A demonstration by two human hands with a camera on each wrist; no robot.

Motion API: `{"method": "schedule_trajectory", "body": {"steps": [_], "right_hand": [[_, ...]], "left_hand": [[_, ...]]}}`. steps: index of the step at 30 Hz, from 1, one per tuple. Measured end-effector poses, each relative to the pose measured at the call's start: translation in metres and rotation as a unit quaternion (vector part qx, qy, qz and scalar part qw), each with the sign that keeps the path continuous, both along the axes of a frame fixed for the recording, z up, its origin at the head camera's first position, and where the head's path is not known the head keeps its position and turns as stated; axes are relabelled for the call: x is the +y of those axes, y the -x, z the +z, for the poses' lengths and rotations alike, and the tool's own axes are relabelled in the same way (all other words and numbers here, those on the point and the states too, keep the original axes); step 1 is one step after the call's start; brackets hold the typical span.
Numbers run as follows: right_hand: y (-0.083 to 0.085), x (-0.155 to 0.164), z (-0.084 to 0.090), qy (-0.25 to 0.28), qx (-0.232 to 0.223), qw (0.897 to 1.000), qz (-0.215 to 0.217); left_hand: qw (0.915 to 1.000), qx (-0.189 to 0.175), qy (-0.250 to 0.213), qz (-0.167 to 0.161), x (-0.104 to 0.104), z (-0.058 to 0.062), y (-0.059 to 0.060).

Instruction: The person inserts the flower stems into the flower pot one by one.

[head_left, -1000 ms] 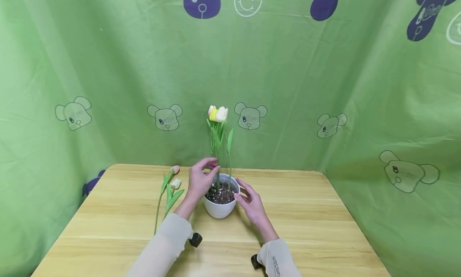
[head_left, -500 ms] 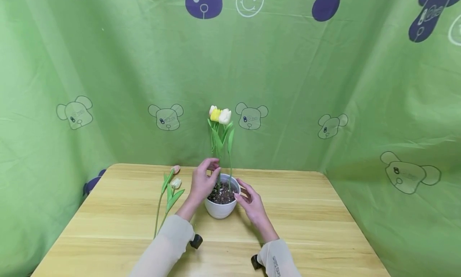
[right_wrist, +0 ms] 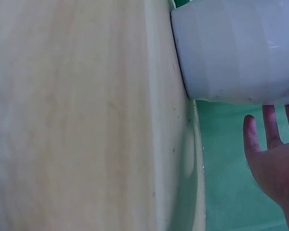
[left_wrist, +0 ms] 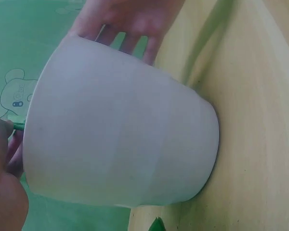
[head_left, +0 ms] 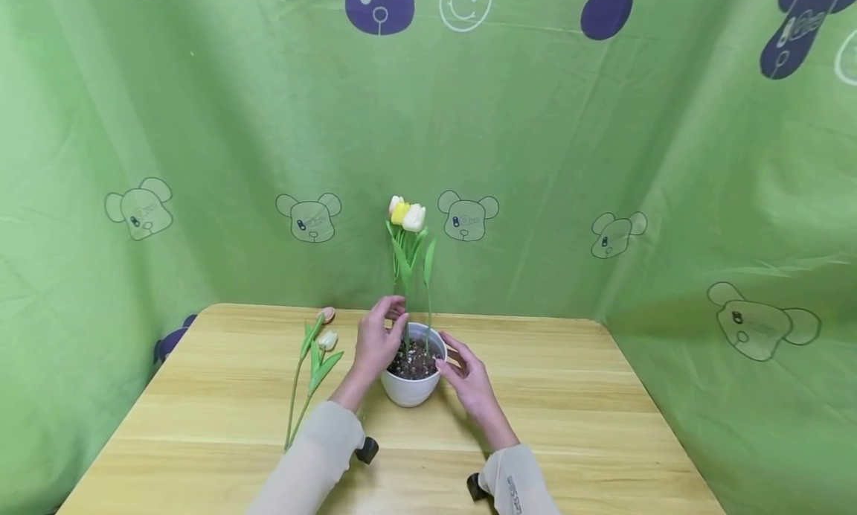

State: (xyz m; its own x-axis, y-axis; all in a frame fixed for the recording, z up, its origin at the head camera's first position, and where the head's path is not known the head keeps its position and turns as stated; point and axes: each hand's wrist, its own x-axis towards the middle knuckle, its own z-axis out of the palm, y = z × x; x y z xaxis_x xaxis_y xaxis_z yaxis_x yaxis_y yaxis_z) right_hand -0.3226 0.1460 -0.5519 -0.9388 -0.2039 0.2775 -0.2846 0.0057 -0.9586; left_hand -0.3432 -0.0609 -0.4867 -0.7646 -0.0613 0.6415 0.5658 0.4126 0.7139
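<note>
A: Pinched in the left hand (head_left: pixel 376 341): one thin green artificial stem (head_left: pixel 405 335), low down, above the round white plastic pot (head_left: pixel 410 388) at table centre. Right hand (head_left: pixel 467 377): fingers straight, steadying the pot's rim.

B: Handling?

A: Keep the stem vertical; brace the pot.

B: Count?

A: Pot, one. Upright tulips (head_left: pixel 405 213), apparently three. Loose tulips (head_left: pixel 312 357) lying left of the pot, two.

Loose tulips (head_left: pixel 311 366) block pot's (head_left: pixel 410 390) left; right tabletop (head_left: pixel 569 396) free.
</note>
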Motion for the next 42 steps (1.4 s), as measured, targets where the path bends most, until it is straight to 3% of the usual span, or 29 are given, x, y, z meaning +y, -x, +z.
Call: {"method": "schedule_trajectory", "body": {"steps": [12, 26, 33, 42], "right_hand": [[0.0, -0.001, 0.002, 0.009, 0.002, 1.0, 0.0], [-0.003, 0.002, 0.003, -0.021, 0.02, 1.0, 0.0], [-0.004, 0.001, 0.002, -0.018, 0.003, 1.0, -0.003], [-0.003, 0.0, 0.005, -0.019, 0.009, 1.0, -0.008]], "left_hand": [[0.9999, -0.007, -0.012, 0.007, -0.001, -0.006, 0.005], [0.9998, 0.003, -0.016, 0.011, -0.003, -0.012, 0.001], [0.9999, -0.003, -0.006, -0.01, -0.004, -0.011, 0.003], [0.9997, 0.021, 0.007, 0.015, 0.001, -0.007, 0.006]]}}
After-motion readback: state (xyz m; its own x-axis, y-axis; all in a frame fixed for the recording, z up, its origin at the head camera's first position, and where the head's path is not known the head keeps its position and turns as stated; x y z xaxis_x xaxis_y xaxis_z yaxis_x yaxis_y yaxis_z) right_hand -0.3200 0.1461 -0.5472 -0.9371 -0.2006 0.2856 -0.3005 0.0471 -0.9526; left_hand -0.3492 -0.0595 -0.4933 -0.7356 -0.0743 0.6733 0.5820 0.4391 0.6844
